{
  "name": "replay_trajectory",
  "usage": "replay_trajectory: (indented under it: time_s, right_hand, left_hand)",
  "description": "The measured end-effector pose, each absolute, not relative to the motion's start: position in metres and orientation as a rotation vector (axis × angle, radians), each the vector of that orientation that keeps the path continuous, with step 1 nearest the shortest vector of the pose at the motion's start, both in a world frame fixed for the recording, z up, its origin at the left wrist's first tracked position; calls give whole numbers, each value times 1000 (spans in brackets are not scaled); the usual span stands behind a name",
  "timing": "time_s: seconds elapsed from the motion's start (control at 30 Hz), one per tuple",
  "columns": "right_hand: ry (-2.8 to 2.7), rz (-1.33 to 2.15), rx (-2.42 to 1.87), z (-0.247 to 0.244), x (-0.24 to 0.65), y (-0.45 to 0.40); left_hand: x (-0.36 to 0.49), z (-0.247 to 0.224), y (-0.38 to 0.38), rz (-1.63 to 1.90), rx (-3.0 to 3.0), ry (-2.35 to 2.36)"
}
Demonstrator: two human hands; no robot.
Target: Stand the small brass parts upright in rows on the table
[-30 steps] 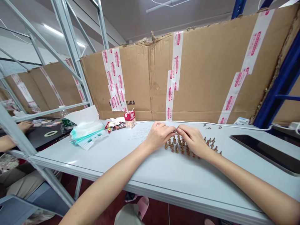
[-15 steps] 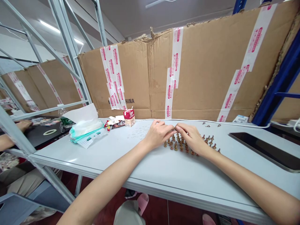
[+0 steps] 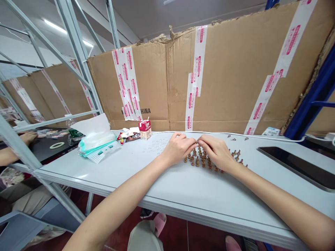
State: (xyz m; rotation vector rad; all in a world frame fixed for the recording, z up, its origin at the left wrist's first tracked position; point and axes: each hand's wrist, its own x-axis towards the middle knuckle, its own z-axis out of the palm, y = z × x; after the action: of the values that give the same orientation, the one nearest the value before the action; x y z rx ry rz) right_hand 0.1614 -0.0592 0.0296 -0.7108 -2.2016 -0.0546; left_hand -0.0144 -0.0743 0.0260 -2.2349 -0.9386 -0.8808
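My left hand point(image 3: 178, 148) and my right hand point(image 3: 216, 151) meet fingertip to fingertip just above the table. Both are closed in a pinch. Whatever sits between the fingertips is tiny and mostly hidden, so I cannot make it out. Beneath and around the hands, several brass-coloured screws point(image 3: 203, 162) stand upright on their heads in loose rows, partly covered by my right hand. More of these screws show beyond my right wrist. Left of my left hand, several small clear rings point(image 3: 154, 145) lie scattered on the tabletop.
A phone point(image 3: 298, 167) lies at the right on the table point(image 3: 125, 181). A few silvery screws point(image 3: 233, 139) are at the back. A drink carton point(image 3: 145, 129), wrappers and a tissue pack point(image 3: 95, 141) sit left. Cardboard point(image 3: 222, 76) walls the back. Another person's hand point(image 3: 28, 137) is far left.
The view has shifted slightly. Both hands keep the same pinch over the screws, with only small finger movement.
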Motion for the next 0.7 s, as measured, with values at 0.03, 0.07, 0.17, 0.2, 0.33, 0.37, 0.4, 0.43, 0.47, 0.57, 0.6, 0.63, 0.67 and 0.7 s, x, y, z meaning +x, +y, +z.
replay_trajectory:
  time_s: [0.03,0.07,0.17,0.2,0.33,0.37,0.4,0.43,0.47,0.57,0.6,0.63,0.67,0.7]
  right_hand:
    - [-2210,-120,-677,30,163,-59]
    - [-2219,-192,-640,31,164,-60]
    - [-2222,-396,-539,32,168,-60]
    - [-2215,-443,-515,33,168,-60]
    - [-2189,-512,-464,32,168,-61]
    - [-2189,-512,-462,32,168,-61]
    - [-2194,-507,-468,32,168,-62]
    - [-2202,-499,-484,31,168,-62]
    - [-2213,-489,-504,31,168,-63]
    - [-2241,-453,-565,30,169,-64]
    - [-2241,-444,-581,30,170,-63]
    - [-2235,-441,-595,29,170,-63]
    - [-2228,-444,-611,29,170,-62]
    - [-2220,-455,-626,29,171,-62]
  left_hand:
    - [-14,26,-75,-882,-2243,-932]
    - [-13,27,-76,-884,-2257,-926]
    - [-10,27,-78,-898,-2334,-906]
    - [-10,27,-79,-904,-2364,-899]
    - [-9,28,-81,-951,-2475,-888]
    - [-9,28,-81,-971,-2499,-894]
    - [-9,28,-82,-995,-2523,-904]
    - [-8,28,-83,-1023,-2546,-920]
    - [-7,28,-85,-1057,-2570,-938]
    - [-3,28,-87,-1204,-2660,-996]
    - [-1,27,-88,-1272,-2703,-1022]
    - [1,27,-88,-1350,-2757,-1057]
    - [2,26,-87,-1429,-2826,-1097]
    - [4,26,-86,-1503,-2909,-1138]
